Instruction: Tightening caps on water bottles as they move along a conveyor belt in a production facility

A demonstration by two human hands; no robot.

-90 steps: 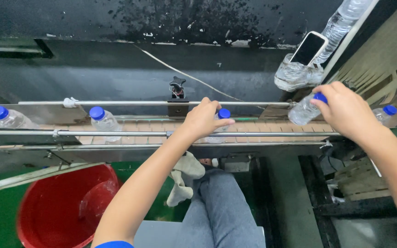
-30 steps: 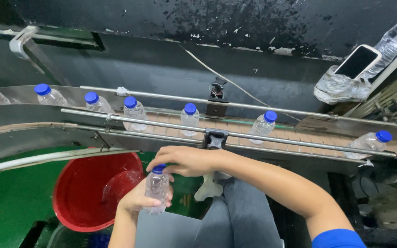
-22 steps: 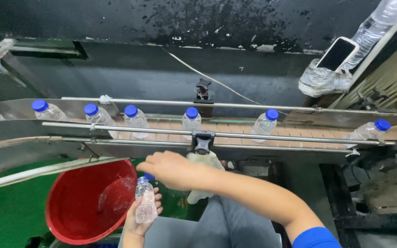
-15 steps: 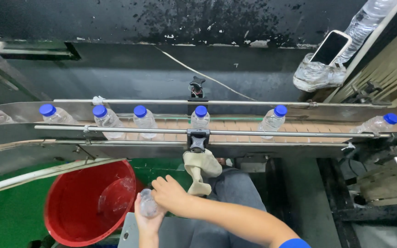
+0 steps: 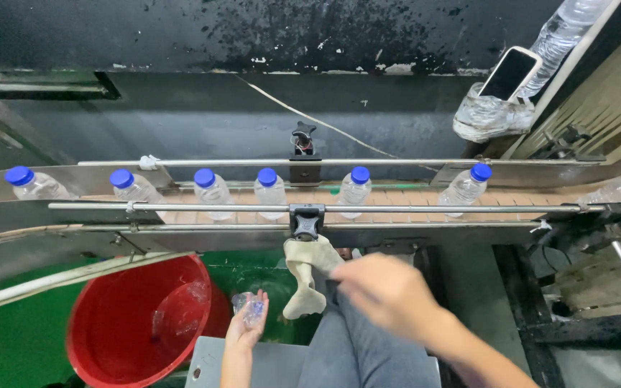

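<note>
My left hand [image 5: 246, 332] is low in front of me, shut on a small clear plastic bottle [image 5: 251, 309] with no cap showing. It is held just right of the red bucket [image 5: 138, 323]. My right hand [image 5: 386, 291] is blurred over my lap, apart from the bottle, and its grip is unreadable. Above both hands, several clear bottles with blue caps [image 5: 267, 188] stand in a row on the conveyor belt [image 5: 397, 195] between two metal guide rails [image 5: 411, 208].
A beige cloth [image 5: 309, 276] hangs from the black rail clamp [image 5: 306, 221]. A phone [image 5: 509, 73] leans on crumpled plastic at the upper right. Dark machine parts [image 5: 591, 230] are at right, and green floor [image 5: 8, 345] is at left.
Both hands left the conveyor, and the left brought one bottle down beside the bucket. The right hand, which covered the bottle's top, has now pulled away to the right.
</note>
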